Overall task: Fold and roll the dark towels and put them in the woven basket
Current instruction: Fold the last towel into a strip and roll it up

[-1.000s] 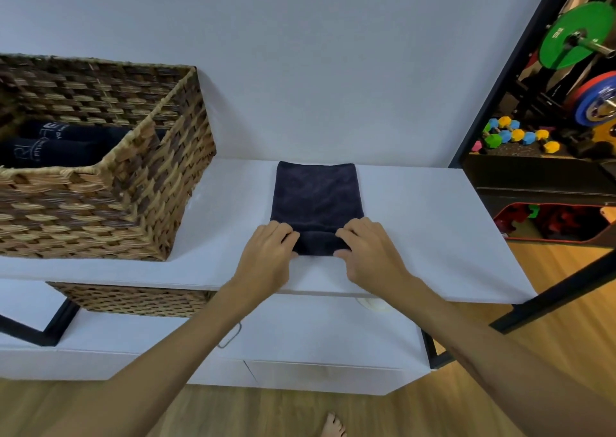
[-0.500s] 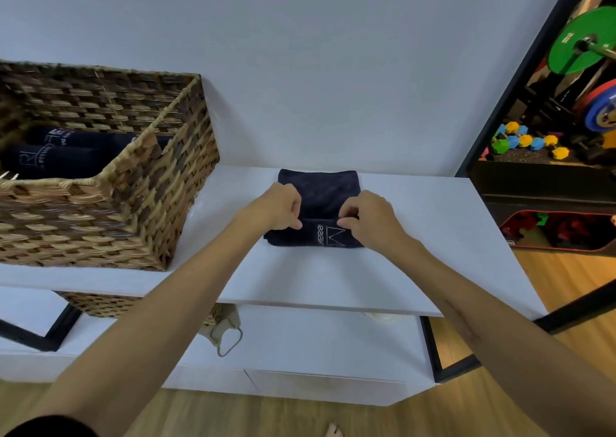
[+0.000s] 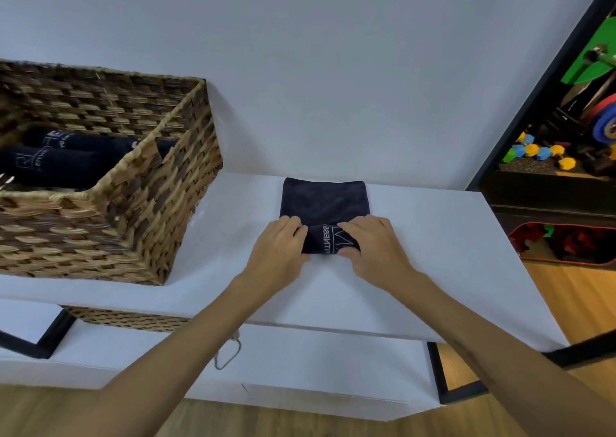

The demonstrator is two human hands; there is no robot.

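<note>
A dark navy towel (image 3: 324,201) lies on the white tabletop (image 3: 433,269), its near part rolled up, with white lettering showing on the roll. My left hand (image 3: 281,248) grips the roll's left end, fingers curled over the top. My right hand (image 3: 373,244) grips the right end, thumb under the near side. The far half of the towel is still flat. The woven basket (image 3: 160,209) stands on the table to the left and holds rolled dark towels (image 3: 66,163).
A white wall rises right behind the table. A lower white shelf (image 3: 300,370) carries a second woven basket (image 3: 133,320). On the right, beyond a black frame, are weight plates and coloured dumbbells (image 3: 540,153). Wooden floor lies below.
Both hands have rolled the towel's near edge away from me. The roll has grown thicker, lettering has come into sight, and less flat towel is left. The view has moved closer.
</note>
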